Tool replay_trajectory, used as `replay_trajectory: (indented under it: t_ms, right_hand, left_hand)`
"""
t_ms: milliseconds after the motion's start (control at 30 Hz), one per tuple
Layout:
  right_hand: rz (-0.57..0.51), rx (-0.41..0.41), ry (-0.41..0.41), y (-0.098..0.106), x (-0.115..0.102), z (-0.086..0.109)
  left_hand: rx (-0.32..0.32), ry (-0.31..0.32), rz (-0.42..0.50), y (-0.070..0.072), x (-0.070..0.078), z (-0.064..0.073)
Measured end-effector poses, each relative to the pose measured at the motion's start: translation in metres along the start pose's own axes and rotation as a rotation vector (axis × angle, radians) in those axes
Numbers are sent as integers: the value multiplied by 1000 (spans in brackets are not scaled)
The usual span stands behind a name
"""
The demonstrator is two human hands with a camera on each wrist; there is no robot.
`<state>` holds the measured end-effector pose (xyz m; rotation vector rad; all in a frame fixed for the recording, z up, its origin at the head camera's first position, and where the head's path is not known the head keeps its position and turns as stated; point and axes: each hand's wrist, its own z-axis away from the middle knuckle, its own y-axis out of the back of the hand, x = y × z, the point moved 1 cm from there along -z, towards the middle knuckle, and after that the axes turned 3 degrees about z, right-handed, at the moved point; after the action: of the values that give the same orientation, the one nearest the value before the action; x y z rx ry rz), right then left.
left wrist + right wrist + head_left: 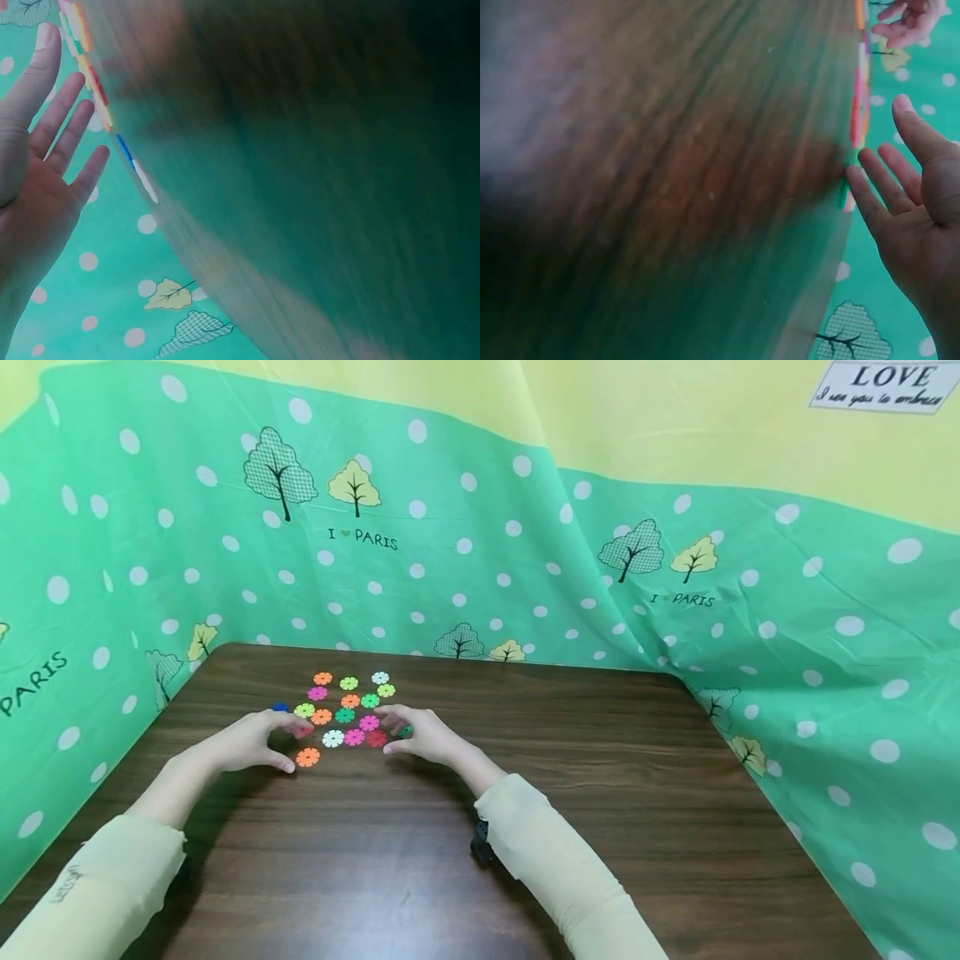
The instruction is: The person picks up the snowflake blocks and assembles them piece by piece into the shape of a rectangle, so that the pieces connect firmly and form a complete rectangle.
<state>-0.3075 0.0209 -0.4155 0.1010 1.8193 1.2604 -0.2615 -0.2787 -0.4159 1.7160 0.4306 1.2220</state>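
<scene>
Several flat notched plastic snowflake discs lie spread in a loose cluster on the table, among them an orange disc (307,757), a white disc (333,738), a pink disc (354,737) and a green disc (345,716). At the cluster's left edge is my left hand (251,743), thumb and fingers apart, partly covering a red disc. My right hand (429,739) is at the right edge, near a red disc (377,739), with a dark green disc (406,732) partly hidden by it. Both wrist views show spread fingers and nothing gripped. Contact with the discs is unclear.
The dark wooden table (600,793) extends to the right and front of the discs. A green dotted cloth (465,568) with printed trees hangs behind and along both sides. A small black device (482,843) sits under the right sleeve.
</scene>
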Motion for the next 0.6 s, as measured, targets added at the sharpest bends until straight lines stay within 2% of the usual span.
replay_trajectory:
  t_ms: [167, 333, 600]
  right_hand:
    - [98, -11, -25, -5, 6, -9]
    - [227, -20, -21, -9, 8, -17]
    - [387, 21, -44, -17, 1, -25]
  left_hand:
    - [-32, 11, 4, -4, -7, -8]
    - [-33, 11, -5, -7, -12, -15]
    - [-24, 13, -5, -10, -10, -22]
